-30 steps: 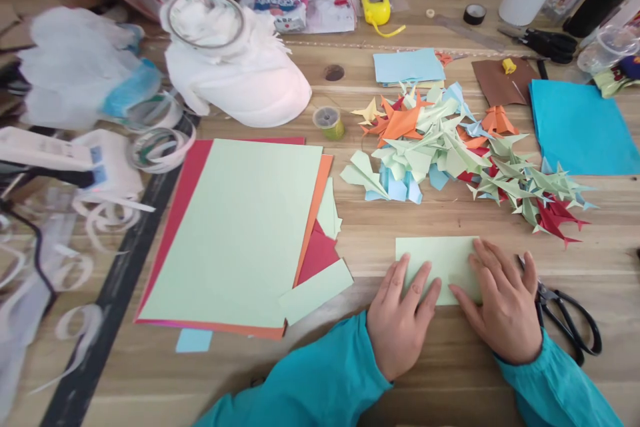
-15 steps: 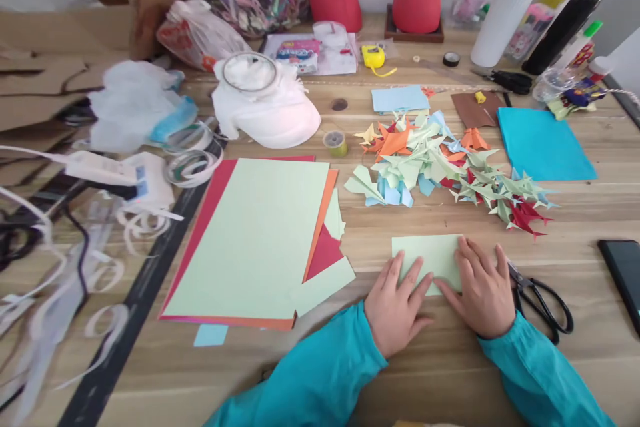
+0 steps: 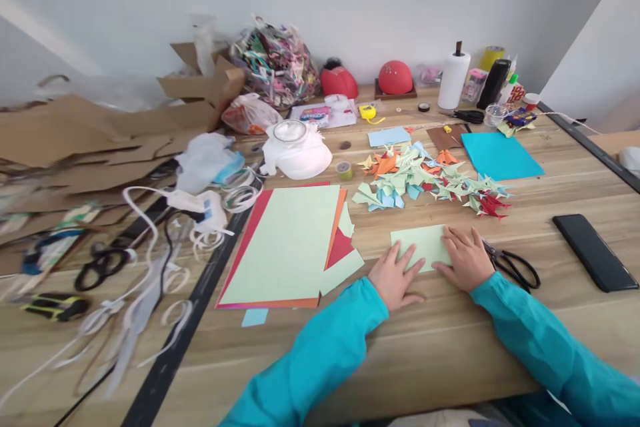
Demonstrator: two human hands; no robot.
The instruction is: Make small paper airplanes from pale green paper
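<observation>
A pale green rectangle of paper (image 3: 423,241) lies flat on the wooden table. My left hand (image 3: 395,278) rests at its lower left corner, fingers spread over the edge. On its right end presses my right hand (image 3: 466,257), fingers stretched out and lying flat. Black-handled scissors (image 3: 515,268) lie beside my right hand, their blades partly hidden by it. Beyond the paper is a heap of small folded paper pieces (image 3: 407,173) in green, orange, blue and red. To the left, large pale green sheets (image 3: 285,247) lie over red and orange ones, with cut offcuts at their right.
A dark phone (image 3: 595,250) lies at the right. A turquoise square (image 3: 501,155) is behind the folded pieces. White cloth with a ring (image 3: 299,152), a small yellow spool (image 3: 345,171) and a yellow tape measure (image 3: 367,111) stand farther back. Cables and strips (image 3: 150,293) clutter the left.
The head view has tilted up and widened, so more wall and table show. Both hands stay flat at the pale green paper, with little visible movement.
</observation>
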